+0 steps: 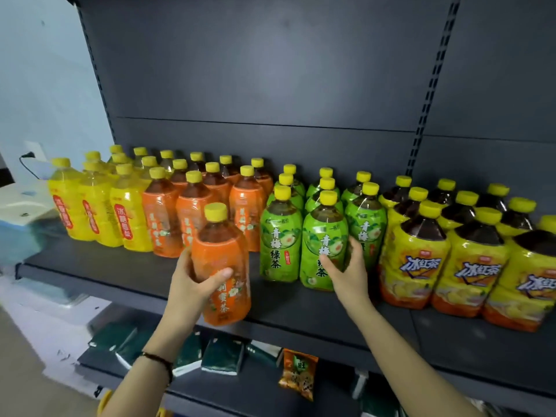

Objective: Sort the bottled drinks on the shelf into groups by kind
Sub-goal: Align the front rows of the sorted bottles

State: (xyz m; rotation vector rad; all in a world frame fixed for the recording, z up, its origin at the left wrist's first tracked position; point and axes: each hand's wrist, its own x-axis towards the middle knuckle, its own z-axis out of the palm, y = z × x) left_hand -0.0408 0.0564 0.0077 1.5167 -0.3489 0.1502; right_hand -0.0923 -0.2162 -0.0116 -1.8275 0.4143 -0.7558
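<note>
Gripping left hand (pixel 192 284): clasped the orange bottle (pixel 221 260) at the shelf (pixel 99 260) edge.
Right hand (pixel 346 272): curled round a green bottle (pixel 320 236).

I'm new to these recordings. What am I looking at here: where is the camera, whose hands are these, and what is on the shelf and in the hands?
There is no machine here. A person works with bare hands, and the single picture comes from a camera worn on their head, looking forward and down.

The left hand holds an orange bottle out in front of the rows. The right hand grips a green bottle standing in the front row.

On the shelf, from left to right, stand yellow drinks, orange-labelled bottles, green-labelled bottles and dark tea in yellow labels. All have yellow caps.

The lower shelf holds dark packets and a snack bag.
</note>
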